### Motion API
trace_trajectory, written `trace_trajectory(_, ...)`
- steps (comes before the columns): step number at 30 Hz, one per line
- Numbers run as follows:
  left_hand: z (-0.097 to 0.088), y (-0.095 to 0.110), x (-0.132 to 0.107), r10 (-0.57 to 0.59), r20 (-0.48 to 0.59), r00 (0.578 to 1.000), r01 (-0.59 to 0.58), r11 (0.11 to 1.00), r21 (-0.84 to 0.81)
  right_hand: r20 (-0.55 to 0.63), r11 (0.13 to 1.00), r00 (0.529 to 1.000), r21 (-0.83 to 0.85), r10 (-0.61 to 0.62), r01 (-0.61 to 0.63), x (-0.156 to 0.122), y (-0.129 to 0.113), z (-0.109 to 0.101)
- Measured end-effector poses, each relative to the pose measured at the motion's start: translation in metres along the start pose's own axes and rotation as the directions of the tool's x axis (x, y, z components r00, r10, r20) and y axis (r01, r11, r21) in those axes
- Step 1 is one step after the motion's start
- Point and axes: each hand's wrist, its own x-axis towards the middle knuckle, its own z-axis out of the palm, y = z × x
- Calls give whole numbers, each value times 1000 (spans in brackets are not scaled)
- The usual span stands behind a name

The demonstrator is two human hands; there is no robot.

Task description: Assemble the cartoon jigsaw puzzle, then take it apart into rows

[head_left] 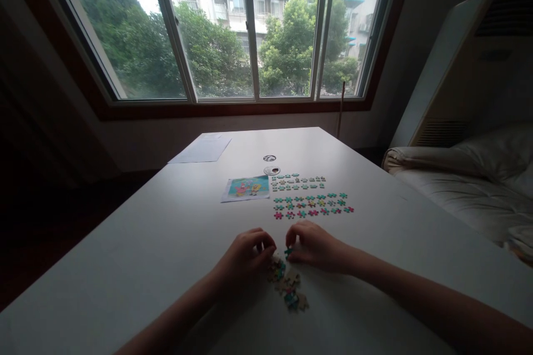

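My right hand pinches a teal jigsaw puzzle piece between thumb and fingers, just above the table. Across from it, my left hand is closed, thumb and fingertips drawn together beside the loose pile. Whether a piece sits in its fingers I cannot make out. Under and between both hands lies a heap of puzzle pieces, some showing tan backs, others teal or coloured faces. Beyond the hands, rows of separate puzzle pieces are laid out, the nearest row partly pink.
A cartoon reference picture lies left of the rows. Two small round items rest farther back. White paper sheets lie at the far left of the white table. A sofa stands at the right, windows ahead.
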Motion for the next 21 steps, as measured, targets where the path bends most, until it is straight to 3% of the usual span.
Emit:
trace_trajectory(7,2,13,-3,41,-15,999,-40,999,8,-112,966,993,247,-48,74,-4,-9,0)
trace_trajectory(13,4,16,-5,59,-46,997,-59,998,9,-163,953,984,278,-76,120,-3,-13,2)
trace_trajectory(21,1,16,0,-94,-83,992,79,983,-167,-313,990,940,-38,-139,134,-4,-10,0)
